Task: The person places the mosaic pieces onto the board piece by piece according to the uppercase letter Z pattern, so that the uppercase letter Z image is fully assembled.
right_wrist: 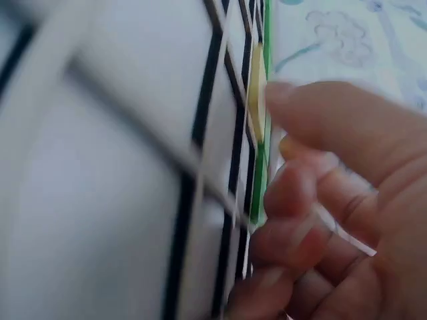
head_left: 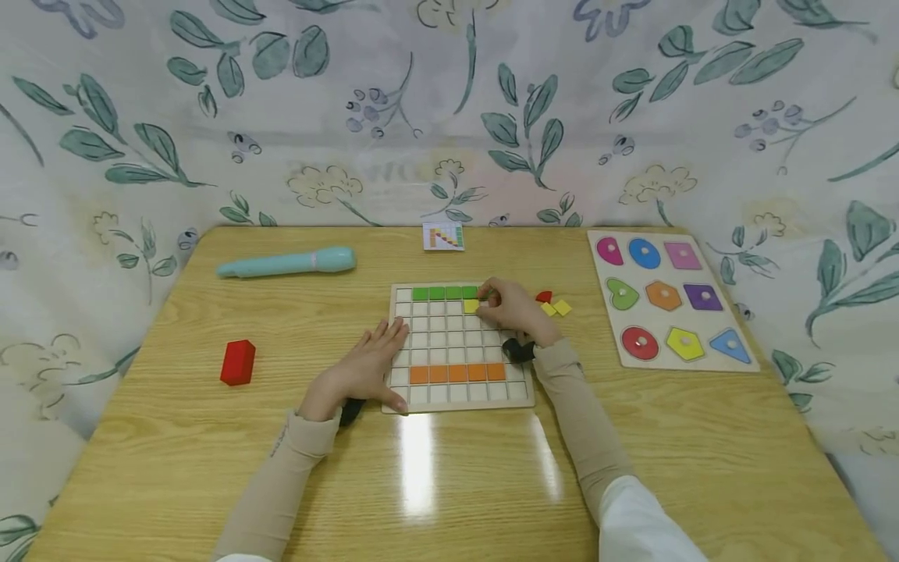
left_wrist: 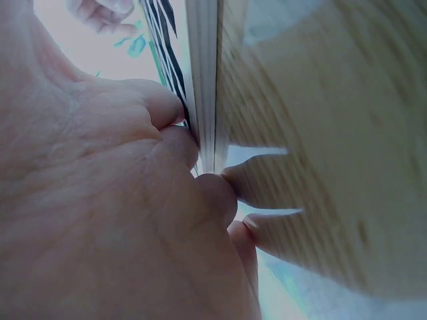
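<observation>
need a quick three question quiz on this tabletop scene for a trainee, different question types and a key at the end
1. How many orange tiles lie on the grid board?
2. True or false: seen from the head camera, the red block and the shape puzzle lie on opposite sides of the grid board.
3. The tile just below the green tiles, beside the right hand, is: A blue; B yellow; C purple.

Key:
1. Five, in one row.
2. True: the red block is to the left, the shape puzzle to the right.
3. B, yellow.
</observation>
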A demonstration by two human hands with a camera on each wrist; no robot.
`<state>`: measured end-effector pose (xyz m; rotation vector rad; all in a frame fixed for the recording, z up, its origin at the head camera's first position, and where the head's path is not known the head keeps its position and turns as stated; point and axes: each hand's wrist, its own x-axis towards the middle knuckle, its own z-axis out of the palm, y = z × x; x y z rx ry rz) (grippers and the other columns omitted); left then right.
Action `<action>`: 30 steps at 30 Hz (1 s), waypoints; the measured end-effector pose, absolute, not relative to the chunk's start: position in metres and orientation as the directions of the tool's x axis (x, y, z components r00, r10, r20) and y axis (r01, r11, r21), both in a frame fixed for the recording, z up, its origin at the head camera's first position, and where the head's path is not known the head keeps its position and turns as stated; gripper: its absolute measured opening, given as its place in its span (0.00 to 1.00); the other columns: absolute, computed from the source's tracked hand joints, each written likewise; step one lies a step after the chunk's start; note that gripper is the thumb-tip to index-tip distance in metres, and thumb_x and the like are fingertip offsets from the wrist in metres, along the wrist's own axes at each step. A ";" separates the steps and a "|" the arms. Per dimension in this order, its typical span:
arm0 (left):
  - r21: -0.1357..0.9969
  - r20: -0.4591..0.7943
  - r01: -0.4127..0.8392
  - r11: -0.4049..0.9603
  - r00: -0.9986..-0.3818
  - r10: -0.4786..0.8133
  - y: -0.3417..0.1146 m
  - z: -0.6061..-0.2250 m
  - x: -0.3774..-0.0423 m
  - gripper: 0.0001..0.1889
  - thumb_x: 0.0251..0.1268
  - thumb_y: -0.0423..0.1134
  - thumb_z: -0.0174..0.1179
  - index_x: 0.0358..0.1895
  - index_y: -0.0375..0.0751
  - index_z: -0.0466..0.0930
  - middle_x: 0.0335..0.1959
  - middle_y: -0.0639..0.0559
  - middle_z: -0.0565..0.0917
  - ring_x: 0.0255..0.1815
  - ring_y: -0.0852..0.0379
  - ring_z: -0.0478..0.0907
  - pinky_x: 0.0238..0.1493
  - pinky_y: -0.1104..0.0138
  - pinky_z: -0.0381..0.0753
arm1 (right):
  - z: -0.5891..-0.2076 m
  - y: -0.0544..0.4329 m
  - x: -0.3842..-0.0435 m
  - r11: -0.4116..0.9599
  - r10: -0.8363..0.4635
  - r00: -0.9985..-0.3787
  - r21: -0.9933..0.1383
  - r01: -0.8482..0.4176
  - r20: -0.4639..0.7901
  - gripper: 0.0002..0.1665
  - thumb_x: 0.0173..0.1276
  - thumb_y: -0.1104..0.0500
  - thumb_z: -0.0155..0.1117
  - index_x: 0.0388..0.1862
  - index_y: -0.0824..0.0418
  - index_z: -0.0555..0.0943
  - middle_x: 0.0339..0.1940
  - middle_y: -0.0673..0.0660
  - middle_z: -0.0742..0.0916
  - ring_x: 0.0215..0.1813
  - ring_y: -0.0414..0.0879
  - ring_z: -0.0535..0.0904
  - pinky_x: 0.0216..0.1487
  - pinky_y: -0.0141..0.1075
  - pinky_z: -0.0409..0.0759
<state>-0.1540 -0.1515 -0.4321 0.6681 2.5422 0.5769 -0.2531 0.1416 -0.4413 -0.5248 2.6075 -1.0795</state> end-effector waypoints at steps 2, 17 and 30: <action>0.494 -0.308 0.356 0.793 -0.781 0.543 -0.150 -0.432 -0.154 0.72 0.35 0.60 0.76 0.77 0.33 0.35 0.80 0.39 0.34 0.79 0.37 0.28 0.77 0.41 0.32 | -0.439 0.151 -0.251 0.644 -0.398 -0.911 -0.740 -0.195 -0.106 0.16 0.67 0.58 0.64 0.52 0.63 0.78 0.30 0.54 0.78 0.30 0.44 0.70 0.31 0.32 0.69; 0.495 -0.330 0.336 0.801 -0.780 0.531 -0.152 -0.429 -0.155 0.71 0.36 0.58 0.76 0.77 0.34 0.34 0.79 0.39 0.33 0.79 0.37 0.27 0.77 0.42 0.32 | -0.433 0.262 -0.236 0.635 -0.156 -0.981 -0.772 -0.010 -0.116 0.23 0.70 0.58 0.61 0.58 0.70 0.73 0.37 0.59 0.80 0.31 0.38 0.71 0.30 0.27 0.73; 0.515 -0.321 0.332 0.790 -0.780 0.537 -0.152 -0.431 -0.155 0.72 0.36 0.59 0.76 0.77 0.33 0.33 0.80 0.39 0.32 0.79 0.37 0.26 0.77 0.42 0.32 | -0.438 0.258 -0.236 0.785 -0.149 -0.965 -0.619 0.016 -0.214 0.23 0.65 0.55 0.64 0.54 0.68 0.75 0.41 0.61 0.82 0.40 0.49 0.75 0.40 0.33 0.72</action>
